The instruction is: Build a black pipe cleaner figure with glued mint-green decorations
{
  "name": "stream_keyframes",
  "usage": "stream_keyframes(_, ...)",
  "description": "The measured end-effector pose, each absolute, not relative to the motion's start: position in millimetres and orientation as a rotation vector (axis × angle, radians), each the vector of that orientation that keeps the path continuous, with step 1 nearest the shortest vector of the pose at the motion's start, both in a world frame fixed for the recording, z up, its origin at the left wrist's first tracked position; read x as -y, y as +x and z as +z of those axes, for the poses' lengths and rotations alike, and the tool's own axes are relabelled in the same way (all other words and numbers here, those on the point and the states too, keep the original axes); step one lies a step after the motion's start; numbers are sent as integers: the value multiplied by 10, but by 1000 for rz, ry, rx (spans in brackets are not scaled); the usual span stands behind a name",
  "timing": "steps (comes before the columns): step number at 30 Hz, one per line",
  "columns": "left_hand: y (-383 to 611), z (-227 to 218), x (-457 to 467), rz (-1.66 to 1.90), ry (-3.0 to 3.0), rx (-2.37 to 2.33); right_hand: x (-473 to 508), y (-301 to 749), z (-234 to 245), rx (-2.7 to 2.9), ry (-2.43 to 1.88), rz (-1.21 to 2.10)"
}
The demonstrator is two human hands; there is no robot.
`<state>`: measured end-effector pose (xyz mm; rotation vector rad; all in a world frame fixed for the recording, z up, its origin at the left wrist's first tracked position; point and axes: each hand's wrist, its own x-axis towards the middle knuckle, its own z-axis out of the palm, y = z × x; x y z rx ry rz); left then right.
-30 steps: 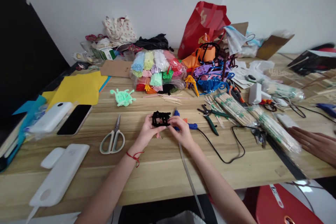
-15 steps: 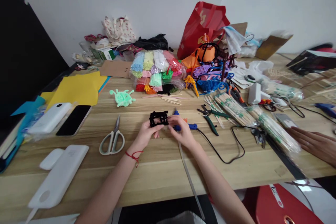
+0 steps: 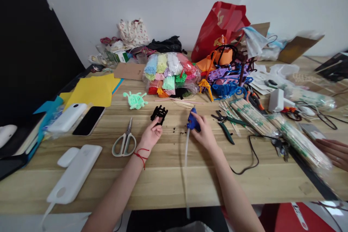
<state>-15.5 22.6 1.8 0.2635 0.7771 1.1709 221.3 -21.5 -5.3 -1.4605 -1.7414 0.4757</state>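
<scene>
Between the fingers of my left hand (image 3: 151,133) is a small black lattice of fuzzy pipe cleaners (image 3: 160,113), tilted up just above the table. My right hand (image 3: 203,132) is wrapped round a blue hot glue gun (image 3: 193,119), its nozzle pointing away from me. A long translucent glue stick (image 3: 186,159) runs out of the gun's rear toward the table's front edge. Tiny black scraps lie on the wood between my hands. Scissors (image 3: 125,141) with pale handles lie left of my left forearm, and a mint-green pipe-cleaner shape (image 3: 135,100) sits beyond them.
Green-handled pliers (image 3: 227,132) and bagged wooden sticks (image 3: 254,117) lie to the right, near another person's hand (image 3: 335,154). Bundled pipe cleaners (image 3: 171,74) stand at the back. Phone (image 3: 88,120) and white power bank (image 3: 74,174) are at left. A black cable (image 3: 254,152) loops at right.
My right hand has left the black lattice and taken hold of the glue gun, lifting it off the table. My left hand keeps the lattice, now turned and shifted slightly left.
</scene>
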Motion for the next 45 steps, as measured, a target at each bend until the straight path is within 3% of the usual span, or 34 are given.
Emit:
stream_keyframes(10,-7,35,-94,1245,583,-858,337,1822,96,810,-817,1323)
stream_keyframes(18,-23,40,-37,1213,1054,-914,318,1867,67,740,-745,1397)
stream_keyframes(45,-100,95,-16,1208,1242,-930,370,1880,79,843,-773,1581)
